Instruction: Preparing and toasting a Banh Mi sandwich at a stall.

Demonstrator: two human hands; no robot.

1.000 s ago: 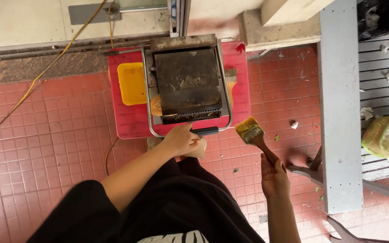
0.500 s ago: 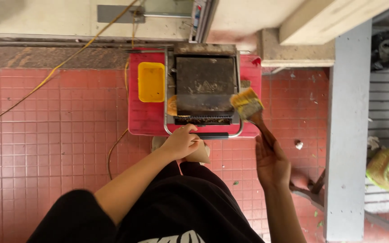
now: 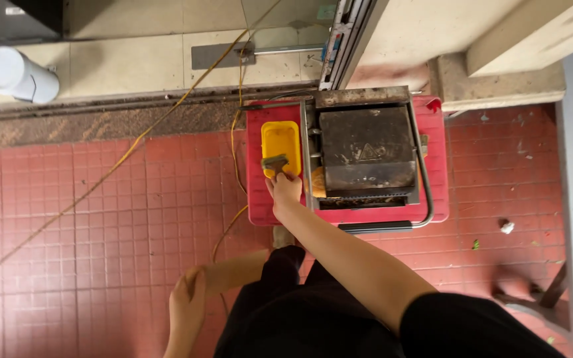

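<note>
Yellow tray [image 3: 281, 138] sits on the red base's [image 3: 257, 192] left edge. Right hand [image 3: 285, 189] grips a paintbrush [image 3: 276, 162] over it; left hand [image 3: 187, 306] hangs relaxed, holding nothing.

We stand on a floor of small red tiles [image 3: 101, 219], dusty toward a dark metal threshold strip [image 3: 101, 106]. Beyond it we see pale beige tiles [image 3: 127, 59], where a white cylindrical bin [image 3: 18, 74] stands. A yellow cord [image 3: 121, 156] trails across both.

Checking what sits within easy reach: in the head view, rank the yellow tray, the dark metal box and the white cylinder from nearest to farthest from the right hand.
1. yellow tray, just beyond the right hand.
2. dark metal box, beside it, rightward.
3. white cylinder, far upper left.
</note>
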